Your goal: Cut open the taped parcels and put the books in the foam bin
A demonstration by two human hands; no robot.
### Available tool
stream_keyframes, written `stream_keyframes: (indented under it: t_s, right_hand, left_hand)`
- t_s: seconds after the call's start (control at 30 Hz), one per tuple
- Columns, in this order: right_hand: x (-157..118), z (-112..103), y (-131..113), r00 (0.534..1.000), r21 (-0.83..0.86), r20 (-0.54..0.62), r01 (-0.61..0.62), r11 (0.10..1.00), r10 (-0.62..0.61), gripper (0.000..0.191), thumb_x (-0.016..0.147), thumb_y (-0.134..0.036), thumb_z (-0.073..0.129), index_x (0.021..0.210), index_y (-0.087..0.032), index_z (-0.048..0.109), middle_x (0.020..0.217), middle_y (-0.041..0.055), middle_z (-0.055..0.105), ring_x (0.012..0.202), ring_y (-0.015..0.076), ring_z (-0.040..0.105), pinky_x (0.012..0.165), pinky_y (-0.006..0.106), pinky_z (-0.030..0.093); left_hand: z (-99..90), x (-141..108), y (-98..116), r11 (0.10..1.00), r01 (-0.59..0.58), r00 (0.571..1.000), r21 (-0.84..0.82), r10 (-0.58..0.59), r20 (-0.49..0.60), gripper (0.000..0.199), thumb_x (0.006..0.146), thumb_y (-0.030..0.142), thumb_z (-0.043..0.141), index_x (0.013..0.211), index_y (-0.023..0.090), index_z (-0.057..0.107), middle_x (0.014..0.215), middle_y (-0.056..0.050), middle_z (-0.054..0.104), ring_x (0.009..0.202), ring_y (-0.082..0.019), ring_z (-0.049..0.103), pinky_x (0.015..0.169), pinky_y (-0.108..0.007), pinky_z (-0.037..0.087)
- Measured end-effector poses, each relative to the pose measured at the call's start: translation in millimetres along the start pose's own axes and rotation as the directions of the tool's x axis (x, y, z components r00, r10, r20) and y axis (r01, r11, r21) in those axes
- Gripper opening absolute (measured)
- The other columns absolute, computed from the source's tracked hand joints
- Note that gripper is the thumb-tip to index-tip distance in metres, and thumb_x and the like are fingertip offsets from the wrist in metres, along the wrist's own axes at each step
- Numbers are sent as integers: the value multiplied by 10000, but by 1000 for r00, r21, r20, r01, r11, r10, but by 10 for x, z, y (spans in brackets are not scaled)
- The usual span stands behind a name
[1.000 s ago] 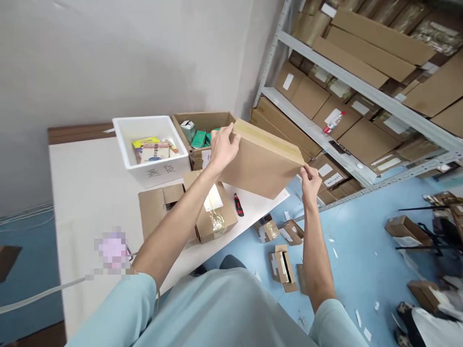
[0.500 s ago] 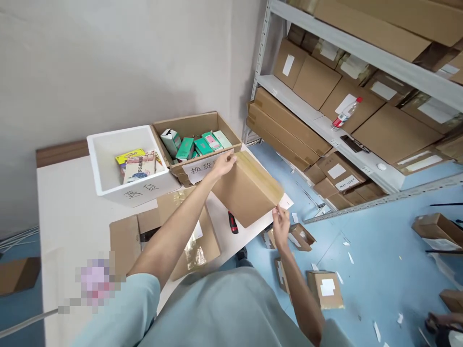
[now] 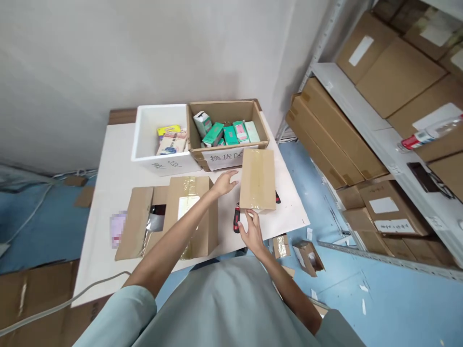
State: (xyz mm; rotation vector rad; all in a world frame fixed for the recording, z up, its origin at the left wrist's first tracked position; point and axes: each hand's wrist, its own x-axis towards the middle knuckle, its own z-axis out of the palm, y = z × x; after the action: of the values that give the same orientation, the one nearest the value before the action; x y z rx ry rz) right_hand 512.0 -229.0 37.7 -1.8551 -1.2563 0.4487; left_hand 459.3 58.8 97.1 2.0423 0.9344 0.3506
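A taped cardboard box (image 3: pixel 257 176) rests on the white table (image 3: pixel 292 212), its tape strip running along the top. Just left of it is my left hand (image 3: pixel 224 184), fingers spread and apart from the box. My right hand (image 3: pixel 252 233) is open at the near edge, fingertips by the lower front side; whether they touch it I cannot tell. A red-and-black hand tool (image 3: pixel 236 219), seemingly a utility knife, lies beside the box. Another red-and-black end (image 3: pixel 278 197) shows from behind its right side. Left of my hands sits a larger carton (image 3: pixel 211 231) with flaps open on one side.
At the back stand a white foam bin (image 3: pixel 144 154) with colourful packs and a cardboard bin (image 3: pixel 264 135) with green small boxes. Shelving (image 3: pixel 365 120) full of cartons rises on the right. Boxes and paper scraps lie on the blue floor (image 3: pixel 347 299). A cable (image 3: pixel 65 303) crosses lower left.
The taped box, held tilted between both hands before, now sits on the table. Both hands have let go and opened. The view has swung left, so the shelving moved rightward.
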Motion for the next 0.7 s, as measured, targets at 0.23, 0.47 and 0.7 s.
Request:
stream_keyframes:
  t_s: [0.23, 0.47, 0.7]
  right_hand:
    - [-33, 197, -138, 968, 182, 248, -10, 983, -36, 570, 1137, -499, 602, 1625, -207, 642, 1515, 198, 703, 1333, 307, 746, 1144, 479, 661]
    - [52, 615, -636, 915, 157, 399, -9, 988, -55, 721, 1129, -549, 579, 1737, -164, 536, 1729, 194, 595, 1608, 346, 585, 1343, 518, 505]
    - [354, 665, -706, 935, -45, 353, 28, 999, -10, 702, 1119, -388, 534, 1751, -86, 483, 1745, 246, 564, 1657, 387, 514, 1364, 570, 443]
  left_hand:
    - [-866, -1911, -498, 965, 196, 877, 175, -92, -472, 641, 1023, 542, 665, 1558, 190, 666, 1672, -196, 622, 1590, -403, 567, 1354, -612, 442]
    - [-836, -2944, -558, 855, 519, 754, 7, -454, -475, 456, 997, 572, 635, 1234, 239, 837, 1322, -139, 811, 1048, -335, 820, 978, -461, 692]
    - [-692, -2632, -470, 819, 573, 739, -20, -527, -420, 414, 929, 327, 751, 1321, 242, 855, 1306, -119, 839, 1063, -340, 842, 1044, -474, 668]
